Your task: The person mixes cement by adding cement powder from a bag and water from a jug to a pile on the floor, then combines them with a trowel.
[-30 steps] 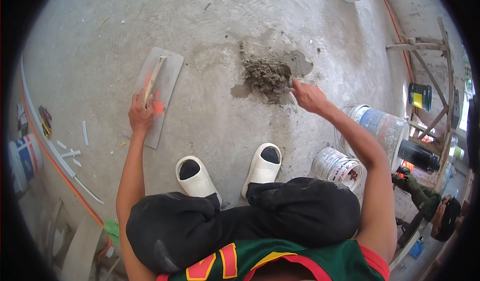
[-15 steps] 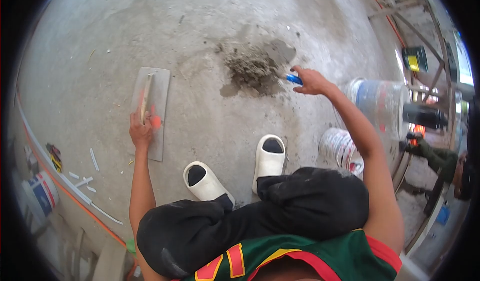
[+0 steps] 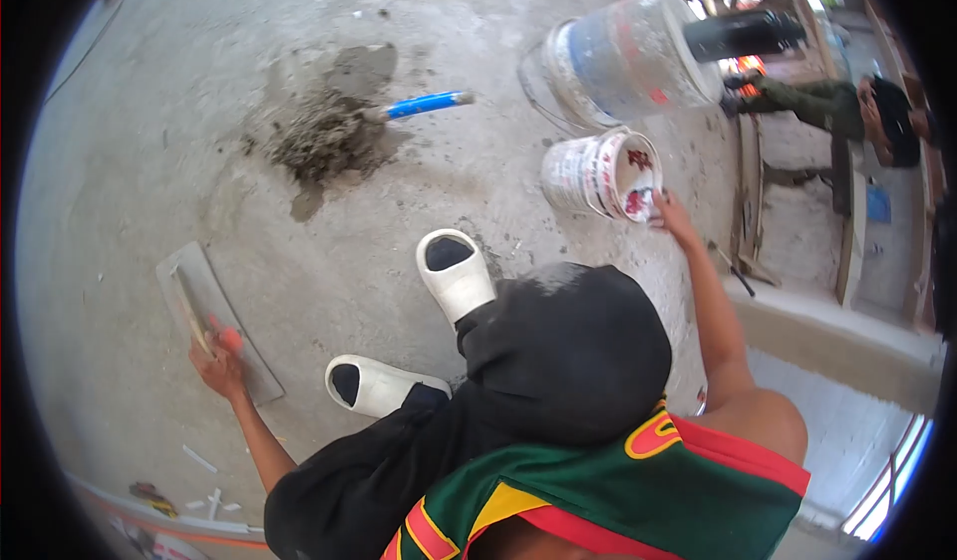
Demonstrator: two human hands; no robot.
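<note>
My left hand [image 3: 219,369] is closed round the grip of a plastering trowel [image 3: 249,356], whose long grey blade lies on the concrete floor. My right hand [image 3: 672,213] is at the rim of a small white bucket [image 3: 578,176], its fingers curled over the edge. The bucket's mouth faces me, with red and white marks inside. A heap of wet mortar [image 3: 324,137] sits on the floor ahead. From its right side sticks out a tool with a blue handle [image 3: 424,105]; its working end is hidden in the mortar.
A large clear bucket [image 3: 638,62] stands beyond the small one, a dark cylinder [image 3: 743,35] at its end. Another person [image 3: 837,107] is at the far right, near a wooden frame. White plastic scraps [image 3: 214,500] lie at lower left. My white shoes [image 3: 454,276] are on the floor.
My right hand has let go of the blue handle and moved to the small bucket's rim. The view has turned right. My left hand still holds the plastering trowel.
</note>
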